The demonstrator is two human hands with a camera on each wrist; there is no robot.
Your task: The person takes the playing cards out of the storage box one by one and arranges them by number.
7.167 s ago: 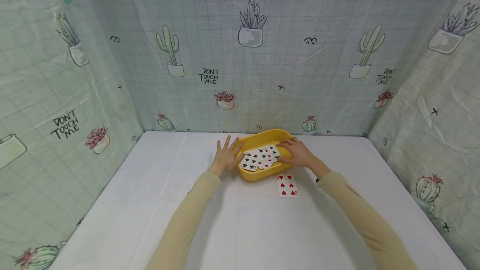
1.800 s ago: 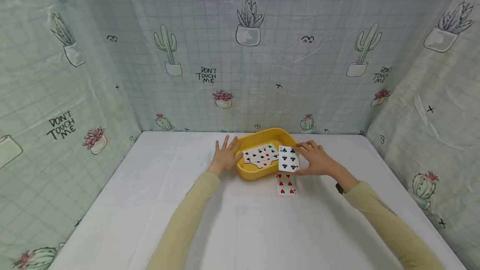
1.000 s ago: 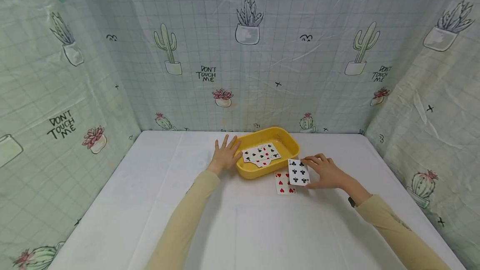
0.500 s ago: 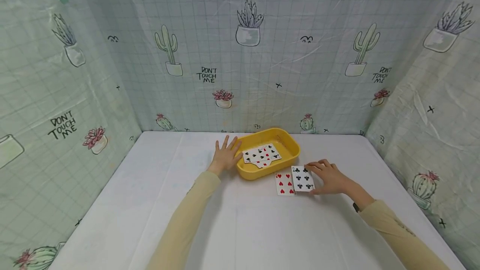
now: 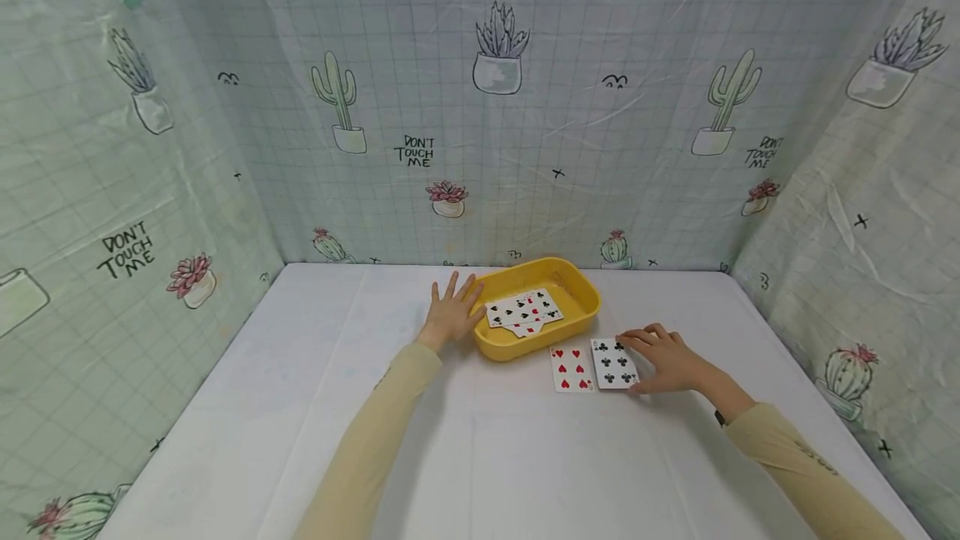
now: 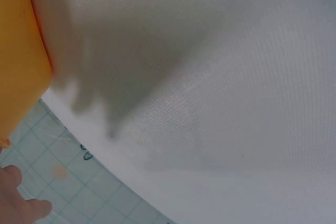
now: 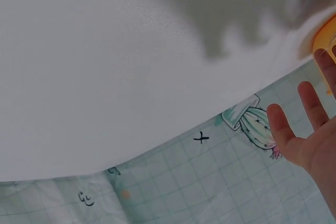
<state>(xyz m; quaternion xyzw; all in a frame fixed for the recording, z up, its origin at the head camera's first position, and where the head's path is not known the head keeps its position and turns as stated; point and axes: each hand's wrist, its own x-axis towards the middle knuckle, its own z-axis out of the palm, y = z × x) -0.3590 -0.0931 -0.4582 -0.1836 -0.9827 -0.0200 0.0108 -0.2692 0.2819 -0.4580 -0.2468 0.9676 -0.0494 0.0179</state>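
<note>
In the head view my left hand [image 5: 452,312] spreads its fingers against the left end of a yellow tray [image 5: 501,352]. Several playing cards [image 5: 517,308] lie face up and overlapping inside it. My right hand [image 5: 663,361] holds the six of clubs [image 5: 614,365] by its right edge, fingers at the top corner and thumb at the bottom one. This card is low over the white table or flat on it; I cannot tell which. Just left of it the six of hearts [image 5: 572,371] lies face up in front of the tray. Both wrist views show the tray only in part and the cards not at all.
The white table [image 5: 480,465] runs back to a cloth wall [image 5: 420,65] printed with cacti, and similar cloth stands at both sides. The tray sits near the table's back edge.
My right hand has lifted the six of clubs out of the tray, carried it right and toward me, past the six of hearts, and lowered it beside that card. My left hand has stayed put.
</note>
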